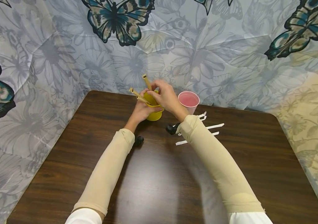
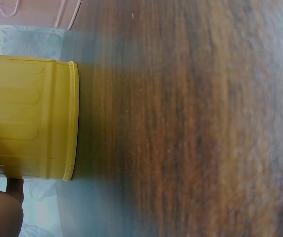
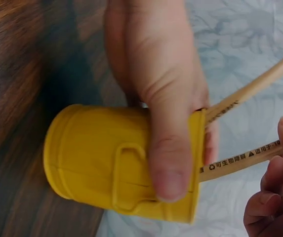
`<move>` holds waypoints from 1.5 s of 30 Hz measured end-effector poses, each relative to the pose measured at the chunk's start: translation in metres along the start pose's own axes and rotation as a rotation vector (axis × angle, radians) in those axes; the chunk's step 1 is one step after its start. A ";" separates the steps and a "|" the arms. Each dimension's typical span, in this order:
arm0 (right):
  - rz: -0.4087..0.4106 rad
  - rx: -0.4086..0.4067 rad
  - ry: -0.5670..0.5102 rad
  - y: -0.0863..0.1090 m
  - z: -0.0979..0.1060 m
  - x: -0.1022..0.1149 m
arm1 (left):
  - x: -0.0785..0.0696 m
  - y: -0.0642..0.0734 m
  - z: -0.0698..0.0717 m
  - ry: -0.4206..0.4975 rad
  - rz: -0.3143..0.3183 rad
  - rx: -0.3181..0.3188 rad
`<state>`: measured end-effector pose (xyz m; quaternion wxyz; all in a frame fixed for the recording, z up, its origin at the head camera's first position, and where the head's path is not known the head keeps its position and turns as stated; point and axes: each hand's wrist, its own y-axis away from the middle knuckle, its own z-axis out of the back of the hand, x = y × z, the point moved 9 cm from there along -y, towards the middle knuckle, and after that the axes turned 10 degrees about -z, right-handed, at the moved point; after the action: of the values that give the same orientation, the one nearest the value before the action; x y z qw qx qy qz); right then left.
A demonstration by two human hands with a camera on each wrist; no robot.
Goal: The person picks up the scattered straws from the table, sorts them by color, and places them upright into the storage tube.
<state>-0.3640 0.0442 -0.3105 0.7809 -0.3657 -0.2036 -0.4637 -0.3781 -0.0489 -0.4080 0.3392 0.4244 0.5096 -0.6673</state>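
Observation:
My left hand [image 1: 143, 111] grips a small yellow metal bucket [image 1: 154, 116], its thumb lying across the bucket's side by a wire handle in the right wrist view. Two slim tan sticks stand out of the bucket's mouth; one stick [image 3: 255, 88] leans free. The other, a tan stick [image 3: 240, 162] printed with dark characters, is pinched between the thumb and fingers of my right hand [image 1: 166, 95]. Its lower end is hidden inside the bucket. In the left wrist view the bucket [image 2: 27, 118] appears sideways, with a few fingertips [image 2: 3, 207] at its edge.
A pink bucket [image 1: 188, 99] stands right of the yellow one, close to the table's back edge. Several thin white strips [image 1: 215, 126] lie on the dark wooden table [image 1: 159, 183] by my right forearm. Butterfly-patterned cloth [image 1: 136, 62] hangs behind the table.

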 end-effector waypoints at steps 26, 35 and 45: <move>0.074 0.101 0.147 0.068 0.041 -0.003 | -0.009 0.010 0.003 -0.076 0.049 -0.003; -0.018 0.157 0.151 0.100 0.069 -0.027 | 0.014 0.029 0.028 -0.279 0.113 -0.037; -0.087 0.276 0.208 0.140 0.073 -0.051 | 0.011 0.061 0.035 -0.387 0.245 0.002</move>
<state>-0.2652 0.1711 -0.3499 0.8195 -0.1961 -0.1993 -0.5002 -0.3360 -0.0985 -0.4374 0.5086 0.3473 0.3790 -0.6907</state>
